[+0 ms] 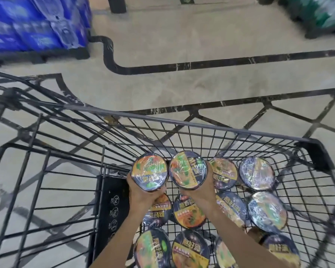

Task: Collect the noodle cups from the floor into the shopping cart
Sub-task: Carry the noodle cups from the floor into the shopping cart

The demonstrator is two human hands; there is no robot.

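My left hand (pixel 141 192) grips one noodle cup (pixel 149 172), right hand (pixel 198 194) another (pixel 188 172), over the cart (pixel 211 130); cups below (pixel 267 211) blurred, perhaps ten.

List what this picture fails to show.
- Head view: fingers of left hand and right hand, hidden behind their cups.
- Nearest cups in the cart, cut off by bottom edge.
- Blue packs, print blurred.
- Floor cups: none in view.

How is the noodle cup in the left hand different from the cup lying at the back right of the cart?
The left-hand cup is held up by the left hand; the back-right cup rests in the cart. The first lid looks orange-green, the second mostly dark. Both are round and plastic-wrapped.
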